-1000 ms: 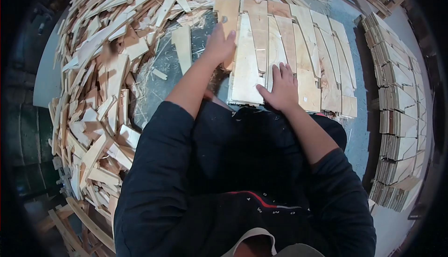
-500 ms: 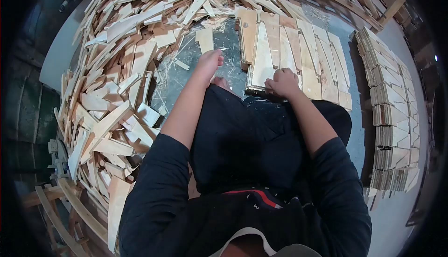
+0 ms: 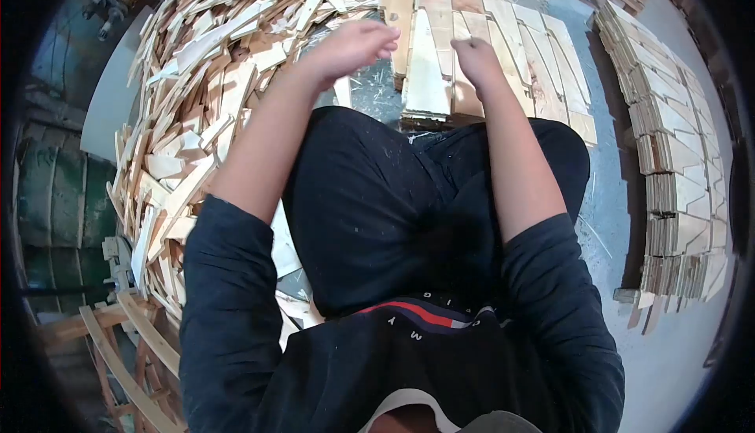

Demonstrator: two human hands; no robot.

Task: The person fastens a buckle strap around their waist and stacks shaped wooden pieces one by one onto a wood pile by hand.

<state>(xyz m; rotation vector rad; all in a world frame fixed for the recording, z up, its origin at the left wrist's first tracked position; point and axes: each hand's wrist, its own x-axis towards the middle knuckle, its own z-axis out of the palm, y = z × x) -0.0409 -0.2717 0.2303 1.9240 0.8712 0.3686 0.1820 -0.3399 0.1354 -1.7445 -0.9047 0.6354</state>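
Observation:
My left hand [image 3: 358,46] is raised over the left edge of the wood-piece rows, palm turned inward, fingers loosely bent and a little apart; nothing shows in it. My right hand [image 3: 476,62] is closed above the middle of the rows, and its fingertips and anything inside are hidden. Beneath and between the hands lie flat, tapered wood pieces [image 3: 425,75], fitted side by side in stacked rows. A round dark knot marks the piece at the upper left [image 3: 399,4]. My knees are folded against the near edge of the rows.
A large heap of loose wood offcuts [image 3: 197,142] curves around the left and far side. More stacked wood pieces [image 3: 676,173] stand in a long row at the right. A wooden frame [image 3: 118,354] is at the lower left, and splinters lie on the floor [image 3: 605,197].
Both hands have lifted and moved forward from near my knees. The right hand, earlier flat on the pieces with fingers spread, is now closed. The view has shifted, and my legs fill more of it.

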